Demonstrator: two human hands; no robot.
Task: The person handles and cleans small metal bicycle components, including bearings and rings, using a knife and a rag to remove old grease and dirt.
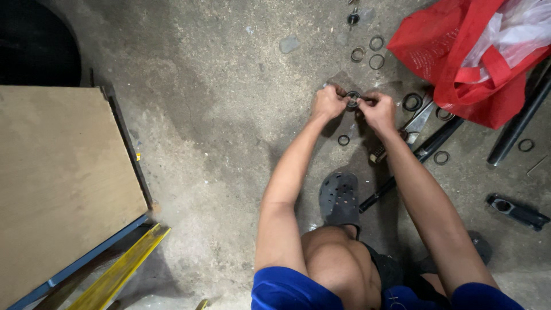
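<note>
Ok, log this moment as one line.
left hand: gripping small round part | right hand: gripping same part | loose rings on concrete floor | red bag beside

red carrier bag | floor, top right | white plastic inside

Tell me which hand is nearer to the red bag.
Right. The right hand is the one on the side of the red bag, with loose rings on the floor between them. The left hand is farther, beyond the right hand.
</note>
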